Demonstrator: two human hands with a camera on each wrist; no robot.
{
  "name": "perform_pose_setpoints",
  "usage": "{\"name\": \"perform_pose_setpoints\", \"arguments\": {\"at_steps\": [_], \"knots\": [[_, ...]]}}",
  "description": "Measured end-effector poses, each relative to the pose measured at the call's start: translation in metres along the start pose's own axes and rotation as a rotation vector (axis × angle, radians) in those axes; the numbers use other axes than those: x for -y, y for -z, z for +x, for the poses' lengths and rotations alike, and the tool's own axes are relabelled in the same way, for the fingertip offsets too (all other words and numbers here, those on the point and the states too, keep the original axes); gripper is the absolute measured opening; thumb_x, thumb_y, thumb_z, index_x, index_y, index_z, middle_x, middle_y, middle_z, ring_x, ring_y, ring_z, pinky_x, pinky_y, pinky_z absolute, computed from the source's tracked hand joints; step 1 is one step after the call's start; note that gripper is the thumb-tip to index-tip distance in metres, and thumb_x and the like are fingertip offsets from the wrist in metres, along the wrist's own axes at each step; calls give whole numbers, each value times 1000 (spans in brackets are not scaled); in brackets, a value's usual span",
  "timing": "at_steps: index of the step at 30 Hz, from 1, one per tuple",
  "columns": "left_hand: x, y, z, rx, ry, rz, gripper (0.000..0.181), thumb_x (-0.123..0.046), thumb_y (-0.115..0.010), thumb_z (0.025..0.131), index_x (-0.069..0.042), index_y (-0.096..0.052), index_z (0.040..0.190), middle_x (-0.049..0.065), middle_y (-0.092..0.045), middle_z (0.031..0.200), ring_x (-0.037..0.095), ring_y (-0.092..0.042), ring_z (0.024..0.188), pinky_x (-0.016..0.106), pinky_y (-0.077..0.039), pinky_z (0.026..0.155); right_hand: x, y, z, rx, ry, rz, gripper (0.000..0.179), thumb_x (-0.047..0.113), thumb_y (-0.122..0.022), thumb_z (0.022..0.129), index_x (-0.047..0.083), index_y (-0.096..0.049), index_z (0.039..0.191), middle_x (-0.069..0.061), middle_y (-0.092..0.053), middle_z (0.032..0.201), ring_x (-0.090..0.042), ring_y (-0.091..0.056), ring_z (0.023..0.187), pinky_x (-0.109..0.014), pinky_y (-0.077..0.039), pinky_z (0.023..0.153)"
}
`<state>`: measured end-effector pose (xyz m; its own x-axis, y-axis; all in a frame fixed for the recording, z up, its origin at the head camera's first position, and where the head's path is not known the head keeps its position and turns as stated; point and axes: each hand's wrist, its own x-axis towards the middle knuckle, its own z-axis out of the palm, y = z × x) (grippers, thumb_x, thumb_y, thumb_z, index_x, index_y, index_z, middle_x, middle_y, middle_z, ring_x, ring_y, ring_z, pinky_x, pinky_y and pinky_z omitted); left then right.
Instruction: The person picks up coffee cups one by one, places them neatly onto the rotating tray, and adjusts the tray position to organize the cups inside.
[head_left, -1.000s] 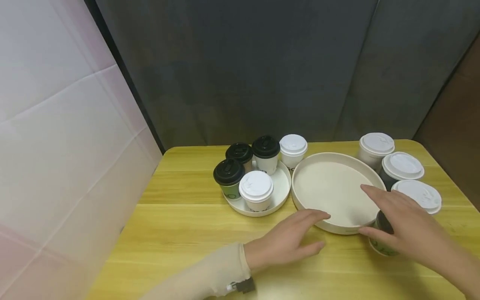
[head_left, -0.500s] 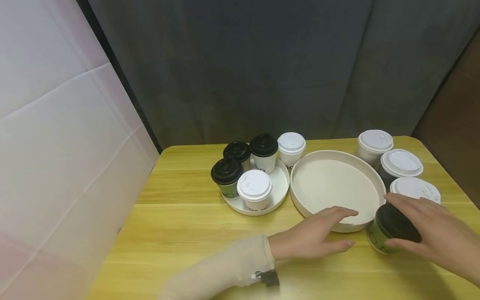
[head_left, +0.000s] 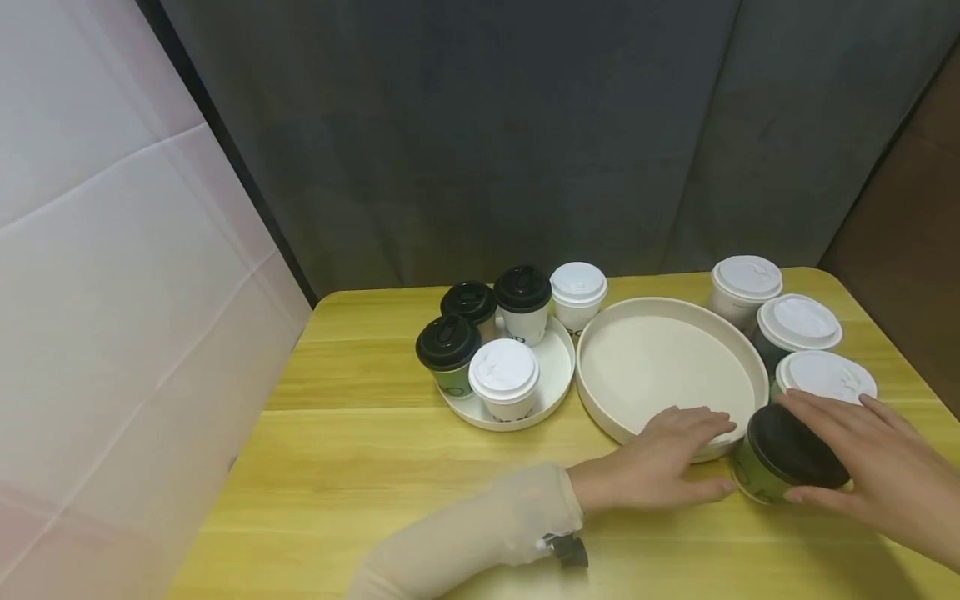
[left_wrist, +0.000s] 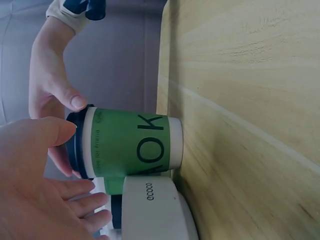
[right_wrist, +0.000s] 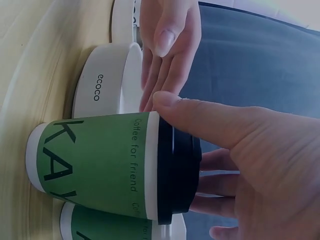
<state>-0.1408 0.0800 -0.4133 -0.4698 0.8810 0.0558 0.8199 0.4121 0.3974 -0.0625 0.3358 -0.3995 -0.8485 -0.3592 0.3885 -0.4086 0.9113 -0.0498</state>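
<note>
I am spanning the black lid of a green-sleeved cup with my right hand, thumb and fingers on opposite sides, though I cannot tell whether they are gripping it, and the cup is standing upright just beside the near right rim of a cream tray. My left hand is hovering by the tray's near rim, grasping nothing, while three white-lidded cups are lining the tray's right and a plate of lidded cups is sitting to its left
</note>
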Motion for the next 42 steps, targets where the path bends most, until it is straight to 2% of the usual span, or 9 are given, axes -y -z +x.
{"name": "perform_pose_setpoints", "arguments": {"at_steps": [11, 15, 18, 22, 29, 32, 35, 39, 42], "knots": [[-7, -6, 7, 29, -17, 75, 68, -52, -47, 99, -22, -27, 157, -9, -30, 163, 14, -21, 154, 36, -20, 126, -1, -5, -2, -27, 24, -1, 103, 47, -89, 50, 10, -51, 138, -19, -60, 128, -33, -51, 113, -55, -11, 126], [-8, -7, 8, 28, -23, 80, 70, -53, -47, 99, -22, -25, 157, -9, -31, 162, 14, -22, 153, 36, -21, 126, -1, -4, 0, -49, 40, 17, 98, 58, -85, 54, 10, -55, 134, -18, -62, 125, -35, -54, 106, -56, -34, 104], [-9, -7, 8, 27, -38, 70, 70, -51, -48, 98, -21, -25, 157, -9, -32, 161, 15, -23, 153, 34, -22, 125, -1, -2, 2, -67, 51, 20, 96, 65, -83, 55, 9, -58, 130, -17, -63, 121, -35, -58, 98, -47, -36, 87], [-10, -6, 9, 21, -54, 61, 71, -51, -50, 98, -20, -25, 157, -11, -34, 160, 13, -23, 153, 28, -20, 125, 0, -1, 3, -82, 55, 20, 95, 71, -78, 59, 8, -59, 128, -15, -62, 121, -33, -59, 94, -45, -37, 84], [-12, -1, 7, 8, -58, 25, 74, -51, -50, 98, -20, -21, 158, -10, -33, 161, 10, -20, 153, 23, -14, 125, 1, 6, 4, -124, 65, 41, 97, 80, -64, 68, 8, -58, 133, -16, -61, 122, -32, -55, 100, -42, -36, 88], [-13, 4, 6, -9, -74, 7, 75, -50, -51, 98, -19, -19, 159, -9, -33, 161, 8, -22, 152, 19, -14, 124, 3, 11, 7, -140, 63, 47, 97, 79, -66, 68, 9, -57, 135, -17, -61, 121, -33, -55, 100, -33, -34, 99], [-15, 8, 5, -41, -111, -29, 75, -46, -53, 98, -18, -18, 159, -7, -36, 159, 4, -27, 149, 14, -15, 122, 5, 17, 11, -166, 67, 68, 97, 79, -65, 68, 8, -59, 133, -17, -61, 119, -32, -54, 99, -13, -23, 110], [-17, 14, 3, -61, -119, -88, 78, -43, -54, 98, -19, -13, 160, -6, -32, 161, 2, -26, 148, 12, -17, 121, 9, 25, 18, -202, 78, 98, 95, 79, -64, 69, 7, -62, 130, -17, -62, 117, -30, -51, 97, 2, -6, 106], [-18, 18, -1, -56, -89, -133, 79, -44, -54, 98, -21, -10, 160, -6, -27, 163, 0, -24, 149, 13, -20, 120, 12, 30, 22, -212, 81, 106, 93, 77, -67, 68, 7, -62, 129, -16, -62, 117, -29, -50, 97, 2, -9, 104]]}}
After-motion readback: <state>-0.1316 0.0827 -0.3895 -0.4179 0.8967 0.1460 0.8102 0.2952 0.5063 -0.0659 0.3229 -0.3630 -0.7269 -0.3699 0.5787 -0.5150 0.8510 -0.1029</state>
